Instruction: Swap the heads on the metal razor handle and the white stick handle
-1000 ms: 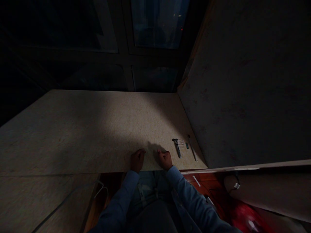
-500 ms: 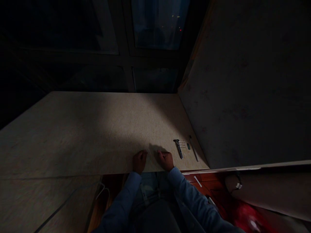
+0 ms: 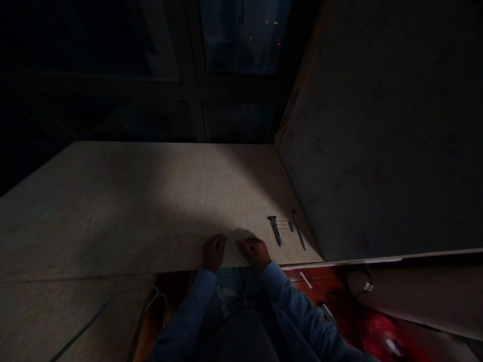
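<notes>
My left hand (image 3: 214,252) rests near the front edge of the pale tabletop (image 3: 211,186), fingers curled closed. Beside it, with a gap between them, my right hand (image 3: 256,253) is also closed, its thumb side turned toward the left hand. Nothing shows in either hand. Just right of my right hand lies a dark metal tool (image 3: 277,234) with a wider head; the dim light hides its exact kind. Several small pale pieces (image 3: 281,223) lie by its head. A small dark block (image 3: 291,227) and a thin pencil-like rod (image 3: 301,232) lie farther right.
A dark upright panel (image 3: 377,151) borders the tabletop on the right, and a window (image 3: 241,37) stands behind it. A cable (image 3: 86,327) crosses the lower surface at left. The reddish floor (image 3: 324,276) shows below, with a red, shiny object (image 3: 385,337).
My right hand has turned slightly, its thumb lowering and pointing more to the left. The whole view has shifted a little; the objects on the tabletop lie as before.
</notes>
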{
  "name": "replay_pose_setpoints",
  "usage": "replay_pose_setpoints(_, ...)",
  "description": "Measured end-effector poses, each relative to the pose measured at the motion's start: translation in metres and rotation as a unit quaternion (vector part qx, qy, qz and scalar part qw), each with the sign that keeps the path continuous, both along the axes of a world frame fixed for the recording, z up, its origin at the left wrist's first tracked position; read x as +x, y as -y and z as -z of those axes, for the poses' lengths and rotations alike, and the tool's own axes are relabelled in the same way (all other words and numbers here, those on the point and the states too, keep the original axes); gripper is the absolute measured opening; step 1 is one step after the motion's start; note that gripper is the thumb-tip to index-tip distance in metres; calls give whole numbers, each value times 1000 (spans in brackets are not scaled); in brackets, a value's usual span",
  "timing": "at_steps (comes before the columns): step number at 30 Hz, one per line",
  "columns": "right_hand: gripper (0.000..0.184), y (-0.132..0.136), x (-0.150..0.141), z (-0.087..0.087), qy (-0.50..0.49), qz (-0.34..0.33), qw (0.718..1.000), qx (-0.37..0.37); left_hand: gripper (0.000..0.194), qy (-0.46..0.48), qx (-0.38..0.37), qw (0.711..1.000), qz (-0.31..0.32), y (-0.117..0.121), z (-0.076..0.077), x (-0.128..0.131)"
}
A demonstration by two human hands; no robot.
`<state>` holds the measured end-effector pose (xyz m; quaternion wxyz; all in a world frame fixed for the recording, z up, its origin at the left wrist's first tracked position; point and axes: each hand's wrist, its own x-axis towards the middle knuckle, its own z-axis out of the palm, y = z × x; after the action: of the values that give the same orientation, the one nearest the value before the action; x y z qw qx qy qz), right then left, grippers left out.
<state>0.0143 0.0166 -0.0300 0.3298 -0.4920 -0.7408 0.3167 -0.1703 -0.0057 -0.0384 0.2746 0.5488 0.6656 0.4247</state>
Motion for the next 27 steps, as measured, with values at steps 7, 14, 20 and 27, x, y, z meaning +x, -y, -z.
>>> replay_pose_setpoints(7,54,19,58,-36,-18,17,999,-42,41,-22,-1,1000,7,0,0,-1)
replay_pose_setpoints(14,30,9,131,-64,48,57,995,-67,43,-51,-23,998,6,-2,1,-2)
replay_pose_setpoints(20,48,-18,157,-48,147,135,977,-81,44,-60,-22,998,-16,-3,4,-1)
replay_pose_setpoints(27,19,-28,138,-42,207,124,960,-138,41,-52,-5,998,-17,-4,3,-2)
